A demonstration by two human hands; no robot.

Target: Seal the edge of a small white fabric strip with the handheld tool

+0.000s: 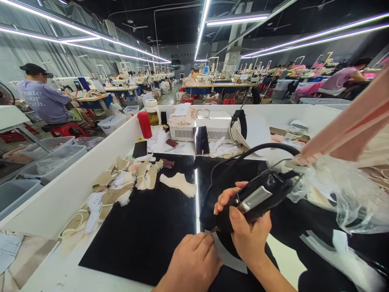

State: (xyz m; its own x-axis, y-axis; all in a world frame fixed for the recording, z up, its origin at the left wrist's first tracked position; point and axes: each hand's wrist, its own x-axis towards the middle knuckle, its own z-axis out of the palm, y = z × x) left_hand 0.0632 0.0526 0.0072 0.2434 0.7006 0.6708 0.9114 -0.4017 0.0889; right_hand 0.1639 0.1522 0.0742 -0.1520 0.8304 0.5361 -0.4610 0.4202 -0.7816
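Observation:
My right hand (251,233) is wrapped around a bulky black corded tool (253,200) with a silver plate on its side; it looks like a small electric iron. The tool is tilted, its lower end near the fingertips of my left hand (193,259). Those fingers are pressed together at the end of a thin grey strip (232,259). Running under the tool and my right hand, the strip lies on the black work surface (146,239). A pale cream piece (285,259) shows beyond my right wrist. What the tool's underside touches is hidden.
Stacked beige cut pieces (120,182) lie left, beside a single cream piece (178,184). A phone (201,140) leans on a white machine (212,125). A black cable (258,148) arches behind the tool. Clear plastic (358,198) and pink fabric (343,117) crowd the right.

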